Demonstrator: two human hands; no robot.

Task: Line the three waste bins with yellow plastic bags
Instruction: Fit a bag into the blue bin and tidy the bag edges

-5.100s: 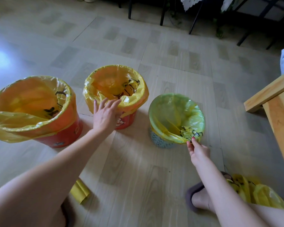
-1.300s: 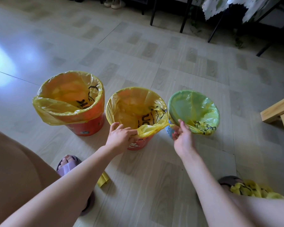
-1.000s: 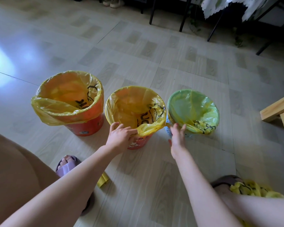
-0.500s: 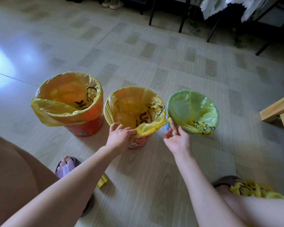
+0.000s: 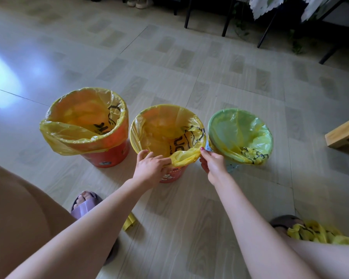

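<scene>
1. Left hand (image 5: pixel 152 168) grip grasps the middle bin's yellow bag (image 5: pixel 184 158) at the near rim
2. Right hand (image 5: pixel 214 165) grip pinches the same fold
3. Three lined bins stand on the floor (image 5: pixel 189 228)

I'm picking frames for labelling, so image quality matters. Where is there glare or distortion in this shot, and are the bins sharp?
Head view: a blown-out bluish glare patch on the floor at far left; wide-angle bending toward the edges; the three bins, including the middle bin, look sharp; the left hand and right hand show no motion blur; the top right background is dark.
</scene>
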